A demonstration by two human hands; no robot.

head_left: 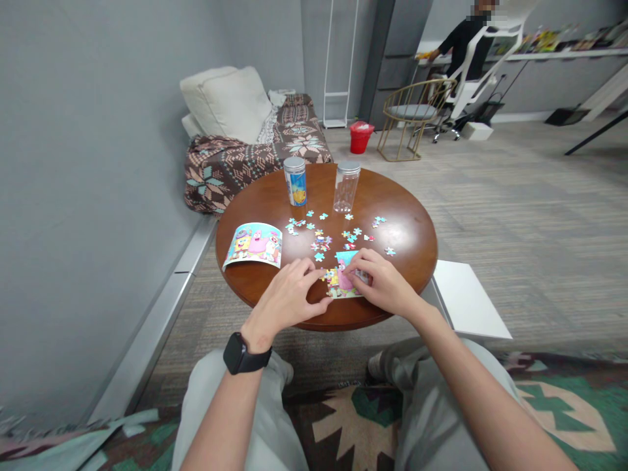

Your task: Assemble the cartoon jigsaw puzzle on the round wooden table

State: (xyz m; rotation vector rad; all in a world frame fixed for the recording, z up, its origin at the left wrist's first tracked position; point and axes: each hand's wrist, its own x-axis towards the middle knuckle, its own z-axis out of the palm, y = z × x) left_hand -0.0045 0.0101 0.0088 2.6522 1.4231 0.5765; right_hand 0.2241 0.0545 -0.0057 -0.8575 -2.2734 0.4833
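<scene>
Two legs (220, 405) in pale, soft pants are closest, with a cloth (343, 425) of green, tan and brown zigzag shapes between and beside them. One black watch (245, 354), smooth with a square face, is on the left wrist.

Both hands are at one part-made puzzle (344, 286). The left hand (289, 294) is open, its thumb and pointing finger spread apart at the puzzle's left edge. The right hand (383, 281) has bent fingers on the puzzle's right part; I cannot tell if it pinches a bit. So the puzzle lies between the two hands, partly under the right one. It is flat and shiny, with yellow and pink cartoon shapes and a bumpy left edge.

Past it are many small, knobby loose pieces (320, 257), too tiny to count surely. One curved picture sheet (258, 243) is left of them. Two round jars with silver lids stand farther back: a blue-label jar (296, 186) and a see-through jar (347, 188). All this is on one round, shiny brown wood table (412, 229).

Farther off are one puffy white cushion (230, 101), one red bin (360, 139), one gold wire chair (415, 112), one white chair (471, 69) and one person (458, 46) in black.
</scene>
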